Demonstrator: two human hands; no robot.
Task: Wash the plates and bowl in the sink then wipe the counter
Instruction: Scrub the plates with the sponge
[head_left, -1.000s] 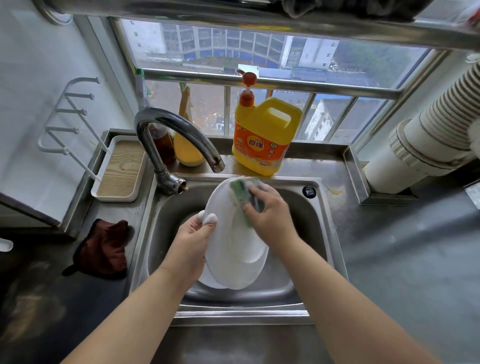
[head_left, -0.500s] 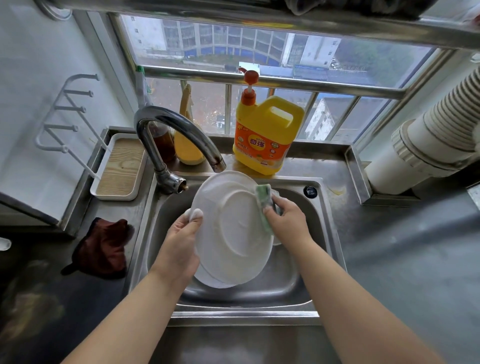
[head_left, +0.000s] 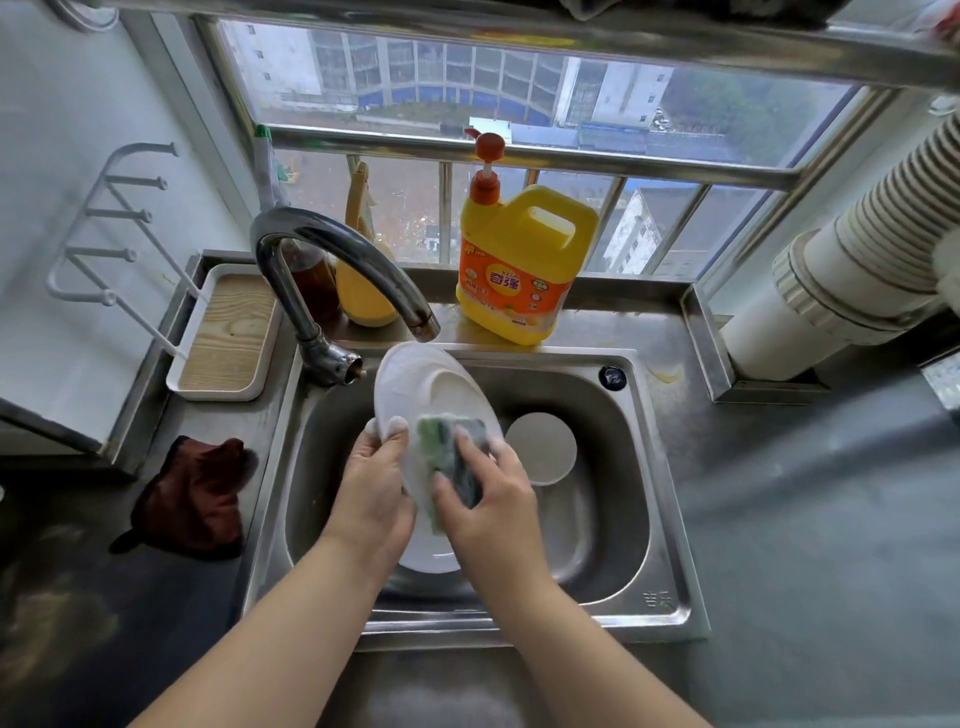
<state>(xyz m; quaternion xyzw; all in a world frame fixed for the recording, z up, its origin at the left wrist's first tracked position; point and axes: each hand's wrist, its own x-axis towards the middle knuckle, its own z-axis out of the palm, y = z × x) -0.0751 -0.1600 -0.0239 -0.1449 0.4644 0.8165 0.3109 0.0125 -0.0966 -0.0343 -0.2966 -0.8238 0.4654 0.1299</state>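
Since half a second ago I have turned the plate (head_left: 426, 384) more edge-on and brought the sponge (head_left: 452, 452) from its far right rim down onto its middle. My left hand (head_left: 371, 499) grips the plate's left rim — thumb on the face, fingers curled behind — and holds it tilted above the sink (head_left: 639, 519), just under the faucet (head_left: 343, 260). My right hand (head_left: 488, 499) clutches the sponge and presses it flat against the plate.

A second plate (head_left: 431, 556) lies in the basin below, and the bowl (head_left: 540, 447) sits upside down on the right, further from me.

The plate is stiff and looks breakable, and I judge it slick with suds, so the rim pinch is the safe hold — a loose grip could drop it on the one beneath. The sponge is soft and gives under my fingers.
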